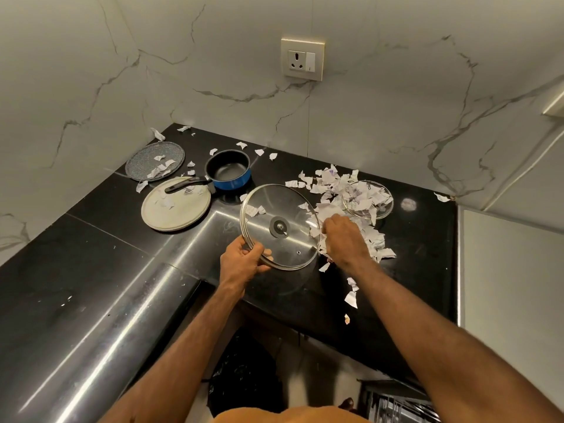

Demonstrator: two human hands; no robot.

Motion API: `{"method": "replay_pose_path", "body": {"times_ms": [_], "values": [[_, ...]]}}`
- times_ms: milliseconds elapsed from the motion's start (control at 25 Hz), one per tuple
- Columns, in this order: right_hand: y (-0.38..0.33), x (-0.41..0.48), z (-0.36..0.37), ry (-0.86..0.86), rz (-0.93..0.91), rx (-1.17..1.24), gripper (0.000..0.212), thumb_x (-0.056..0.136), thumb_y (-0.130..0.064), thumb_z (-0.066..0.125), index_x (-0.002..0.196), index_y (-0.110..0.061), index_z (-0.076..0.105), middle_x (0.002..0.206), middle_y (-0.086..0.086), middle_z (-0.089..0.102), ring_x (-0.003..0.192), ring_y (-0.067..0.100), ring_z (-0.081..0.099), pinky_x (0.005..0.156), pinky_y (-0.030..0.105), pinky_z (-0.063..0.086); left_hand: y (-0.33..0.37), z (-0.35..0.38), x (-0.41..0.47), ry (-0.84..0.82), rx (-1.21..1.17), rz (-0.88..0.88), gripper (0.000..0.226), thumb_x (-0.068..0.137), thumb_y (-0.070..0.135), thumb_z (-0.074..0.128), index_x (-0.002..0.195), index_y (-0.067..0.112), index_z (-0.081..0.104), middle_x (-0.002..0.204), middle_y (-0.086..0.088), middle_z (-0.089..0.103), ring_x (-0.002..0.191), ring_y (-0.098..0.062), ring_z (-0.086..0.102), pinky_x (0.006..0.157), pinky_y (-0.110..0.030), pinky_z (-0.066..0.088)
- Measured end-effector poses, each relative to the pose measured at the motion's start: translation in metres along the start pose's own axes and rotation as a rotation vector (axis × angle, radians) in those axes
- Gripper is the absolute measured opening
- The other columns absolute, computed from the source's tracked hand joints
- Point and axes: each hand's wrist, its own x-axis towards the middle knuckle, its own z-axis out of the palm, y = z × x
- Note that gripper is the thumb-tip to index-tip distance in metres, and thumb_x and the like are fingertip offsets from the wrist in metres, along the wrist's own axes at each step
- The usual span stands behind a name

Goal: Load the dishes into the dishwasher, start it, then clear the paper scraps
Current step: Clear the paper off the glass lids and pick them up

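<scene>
My left hand (244,259) grips the lower rim of a glass pan lid (279,225), which is tilted up above the black counter (100,270). My right hand (343,236) is at the lid's right edge, resting on a heap of torn paper scraps (332,184); its fingertips are hidden. A glass bowl (367,198) with scraps in it sits behind that heap. To the left stand a blue saucepan (229,170), a cream plate (175,204) and a speckled grey plate (155,160), both plates with scraps on them.
Loose scraps lie along the counter's back edge and near its front right (351,296). A wall socket (302,59) is on the marble backsplash. Below the counter a black bin bag (244,370) and part of a dishwasher rack (396,407) show.
</scene>
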Motion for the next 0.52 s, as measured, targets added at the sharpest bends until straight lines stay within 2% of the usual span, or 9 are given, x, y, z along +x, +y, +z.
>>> {"method": "replay_pose_path", "body": {"times_ms": [80,160,240,400,520], "values": [[0.005,-0.001,-0.005,0.014,0.072,0.121,0.025,0.095,-0.009,0.058,0.119,-0.018,0.061,0.12,0.001,0.057,0.108,0.02,0.053,0.088,0.033,0.048,0.002,0.0,0.0,0.011,0.007,0.015,0.015,0.098,0.015,0.067,0.112,0.012,0.065,0.091,-0.007,0.079,0.087,-0.02,0.078,0.076,-0.041,0.065],[0.004,-0.004,-0.009,-0.08,0.021,0.182,0.034,0.1,-0.028,0.062,0.133,-0.024,0.059,0.131,-0.001,0.054,0.119,0.018,0.052,0.097,0.036,0.049,0.005,0.0,0.0,0.002,0.0,0.019,0.015,0.098,0.014,0.067,0.112,0.012,0.065,0.092,-0.008,0.079,0.087,-0.021,0.078,0.077,-0.042,0.065],[-0.001,-0.004,-0.007,-0.145,0.026,0.17,0.041,0.099,-0.041,0.065,0.138,-0.028,0.06,0.132,-0.001,0.053,0.121,0.018,0.051,0.101,0.041,0.05,0.006,0.001,0.0,-0.027,0.007,0.028,0.014,0.098,0.013,0.066,0.112,0.01,0.064,0.093,-0.009,0.079,0.089,-0.021,0.078,0.078,-0.042,0.065],[-0.006,-0.005,0.002,-0.04,0.144,0.204,0.028,0.096,-0.039,0.072,0.12,-0.023,0.071,0.122,-0.002,0.053,0.111,0.015,0.054,0.094,0.038,0.054,0.007,0.003,-0.003,-0.076,0.053,0.06,0.013,0.097,0.013,0.067,0.109,0.008,0.063,0.093,-0.009,0.079,0.088,-0.021,0.078,0.077,-0.042,0.065],[-0.01,-0.008,0.001,-0.063,0.144,0.138,0.022,0.096,-0.038,0.073,0.106,-0.019,0.075,0.119,-0.001,0.054,0.105,0.015,0.055,0.093,0.039,0.054,0.002,0.001,-0.005,-0.096,0.06,0.048,0.014,0.097,0.012,0.067,0.11,0.007,0.062,0.092,-0.01,0.079,0.087,-0.022,0.078,0.077,-0.044,0.065]]}}
